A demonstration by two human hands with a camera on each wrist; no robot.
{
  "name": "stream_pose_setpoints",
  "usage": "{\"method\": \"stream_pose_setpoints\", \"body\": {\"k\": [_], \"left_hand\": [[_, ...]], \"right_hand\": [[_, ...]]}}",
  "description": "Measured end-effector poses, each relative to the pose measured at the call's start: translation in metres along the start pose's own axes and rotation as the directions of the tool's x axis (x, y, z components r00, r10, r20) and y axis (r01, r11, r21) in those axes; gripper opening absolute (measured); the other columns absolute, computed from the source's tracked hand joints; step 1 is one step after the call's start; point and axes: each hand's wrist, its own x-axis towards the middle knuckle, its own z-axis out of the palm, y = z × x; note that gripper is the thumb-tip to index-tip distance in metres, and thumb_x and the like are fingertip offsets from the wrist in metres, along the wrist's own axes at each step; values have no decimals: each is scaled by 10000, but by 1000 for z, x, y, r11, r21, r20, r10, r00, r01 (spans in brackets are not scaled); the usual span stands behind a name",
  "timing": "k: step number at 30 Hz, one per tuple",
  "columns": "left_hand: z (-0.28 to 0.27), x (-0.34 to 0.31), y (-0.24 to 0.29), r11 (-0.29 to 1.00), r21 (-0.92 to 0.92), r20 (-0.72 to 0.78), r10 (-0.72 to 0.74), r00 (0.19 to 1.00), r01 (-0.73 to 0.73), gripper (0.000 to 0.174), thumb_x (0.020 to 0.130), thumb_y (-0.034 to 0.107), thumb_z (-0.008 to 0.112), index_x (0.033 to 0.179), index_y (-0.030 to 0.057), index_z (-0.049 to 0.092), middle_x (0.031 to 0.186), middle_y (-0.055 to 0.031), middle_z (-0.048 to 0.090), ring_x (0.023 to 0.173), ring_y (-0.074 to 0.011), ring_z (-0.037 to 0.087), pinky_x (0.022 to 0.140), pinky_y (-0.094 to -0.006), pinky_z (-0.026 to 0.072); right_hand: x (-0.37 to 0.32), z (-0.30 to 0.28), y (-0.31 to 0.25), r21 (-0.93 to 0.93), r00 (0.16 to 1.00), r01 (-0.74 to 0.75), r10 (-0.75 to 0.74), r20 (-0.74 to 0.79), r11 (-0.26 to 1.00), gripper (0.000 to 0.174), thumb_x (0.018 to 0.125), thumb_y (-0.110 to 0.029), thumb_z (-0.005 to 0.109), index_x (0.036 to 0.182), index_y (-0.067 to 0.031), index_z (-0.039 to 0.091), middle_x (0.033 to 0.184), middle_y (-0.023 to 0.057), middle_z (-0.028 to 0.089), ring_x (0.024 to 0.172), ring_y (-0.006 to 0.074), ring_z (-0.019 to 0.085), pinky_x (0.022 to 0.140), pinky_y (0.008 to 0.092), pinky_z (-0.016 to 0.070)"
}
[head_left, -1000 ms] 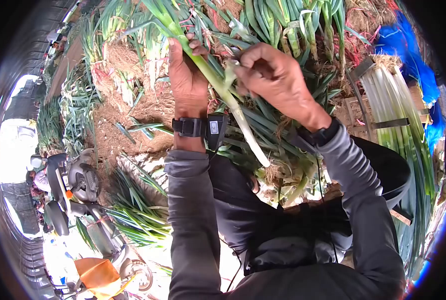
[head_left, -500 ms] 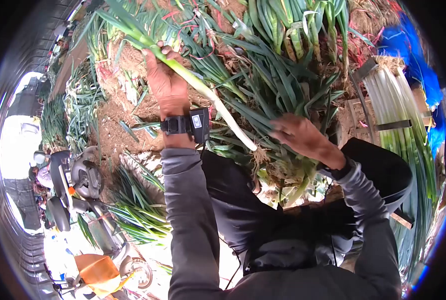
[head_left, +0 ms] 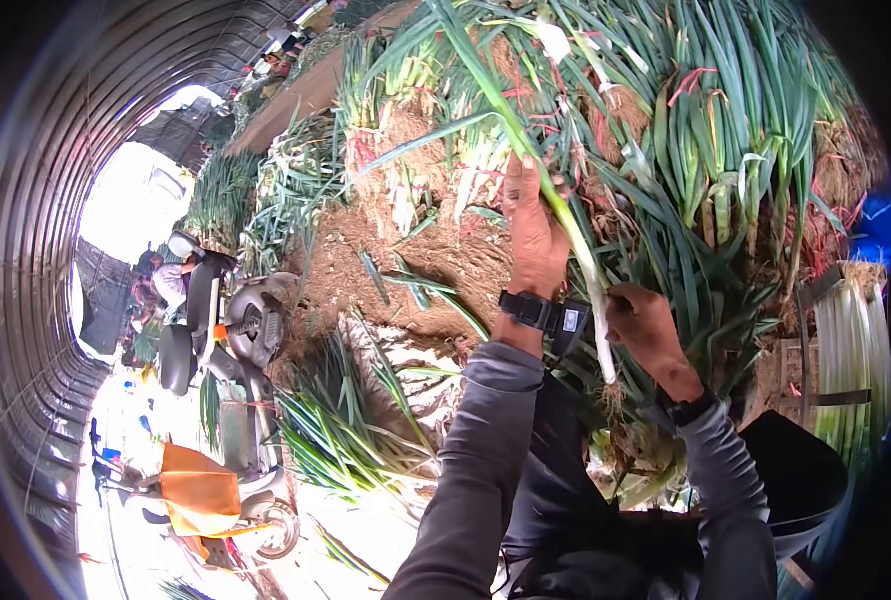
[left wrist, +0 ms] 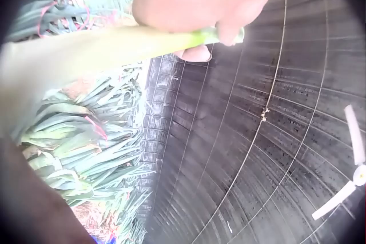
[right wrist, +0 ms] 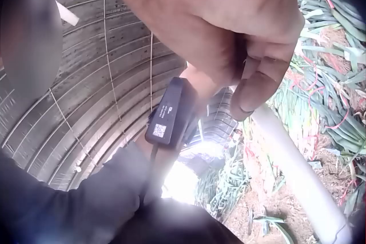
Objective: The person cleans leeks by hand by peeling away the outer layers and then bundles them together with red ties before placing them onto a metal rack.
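My left hand [head_left: 541,232] grips a long leek [head_left: 583,240] around its pale green upper stalk. The leek slants down to the right, green leaves at the top and a white end with thin roots at the bottom. In the left wrist view, fingers [left wrist: 194,54] curl round the stalk. My right hand [head_left: 651,330] is at the lower white part, its fingers bent and fingertips against the stalk. In the right wrist view the white shank [right wrist: 297,164] runs out from beside the curled fingers [right wrist: 254,92].
Bundles of leeks [head_left: 736,130] with red ties and brown roots lie ahead on brown soil [head_left: 366,290]. Loose leeks [head_left: 346,430] are on the left ground. A metal-strapped holder carries white stalks [head_left: 846,340] at right. A motorbike [head_left: 231,330] and an orange bag [head_left: 198,490] stand left.
The right hand came away from the upper stalk, passed low to the right, and is now back at the white lower stalk. The left hand still holds the leek. The head view has turned left.
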Motion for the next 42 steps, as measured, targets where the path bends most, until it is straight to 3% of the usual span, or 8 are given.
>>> {"method": "stream_pose_setpoints", "body": {"k": [13,18,24,25,30,34,38,42], "left_hand": [[-16,7,25,987,-142,58,-67,996,74,333,1046,377,538,1143,59,539,948,-53,604,746,-117,523,605,-267,468],[-38,25,33,894,-375,246,-158,956,244,363,1034,311,556,1197,-11,520,1012,-98,565,755,-135,509,618,-259,467],[-55,32,34,901,-284,375,-210,903,327,302,1048,336,525,1096,38,538,858,-42,562,683,-129,546,577,-256,500],[-40,19,30,917,-325,41,-230,972,231,319,1064,370,482,1034,59,546,773,-16,538,628,-122,533,549,-235,500],[-36,23,30,937,-230,129,-239,962,264,404,1012,476,560,1074,77,559,736,45,512,579,-79,470,484,-197,411],[-29,20,26,982,-163,29,-87,996,91,364,1004,397,613,1116,56,557,903,-20,588,681,-93,493,554,-210,421],[-30,17,21,989,-114,22,-95,995,97,363,999,377,627,1135,49,548,945,-41,605,708,-109,498,584,-242,431],[-35,18,14,994,-57,-18,-92,996,90,336,1023,361,587,1126,46,537,925,-61,610,708,-120,500,587,-248,432]], "right_hand": [[-35,-18,1,640,972,-36,177,-157,767,167,985,-159,641,1034,0,652,797,33,653,674,130,661,630,270,535],[-41,-40,1,801,969,-243,178,172,548,105,998,-143,636,999,-41,615,755,33,657,577,109,633,544,238,500],[-67,-64,-3,787,954,-284,240,178,547,88,985,-135,619,959,-52,605,644,-11,573,515,80,536,498,241,411],[-67,-63,-5,793,950,-296,253,185,532,90,979,-139,620,954,-55,603,639,-17,562,511,76,525,491,236,396],[-78,-73,-14,260,914,-314,216,344,913,143,1002,-144,525,878,-77,552,620,-62,401,490,51,369,468,220,308],[-94,-80,56,650,826,-554,249,505,520,212,1023,-174,540,838,-77,506,639,-35,357,502,53,331,474,203,308],[-102,-63,49,238,963,-106,40,266,966,203,962,-186,673,884,-52,541,729,58,493,647,151,509,550,340,418],[-96,-65,22,-404,877,425,-259,405,810,252,897,-201,751,1000,-28,599,864,169,616,741,300,598,667,401,475]]}}
